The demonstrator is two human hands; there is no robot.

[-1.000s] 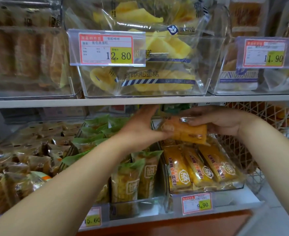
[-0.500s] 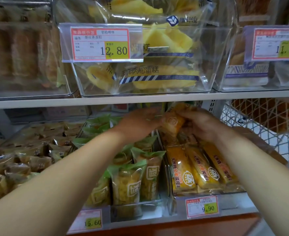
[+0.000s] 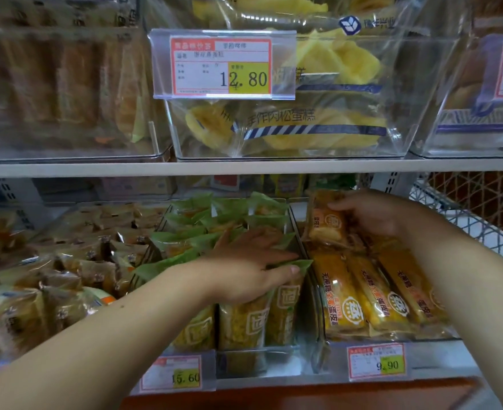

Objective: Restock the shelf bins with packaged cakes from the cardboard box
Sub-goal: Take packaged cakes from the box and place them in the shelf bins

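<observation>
An orange-wrapped cake pack (image 3: 328,224) is gripped at its upper edge by the right hand (image 3: 376,216) and stood upright at the far end of the right-hand bin (image 3: 316,306), behind like packs (image 3: 342,294) laid flat, presumably to fill the rear gap. The left hand (image 3: 251,272) is laid flat, fingers (image 3: 279,255) straight, on the green-topped packs (image 3: 244,324) of the middle bin (image 3: 256,361), seemingly for steadying. No cardboard box is seen.
</observation>
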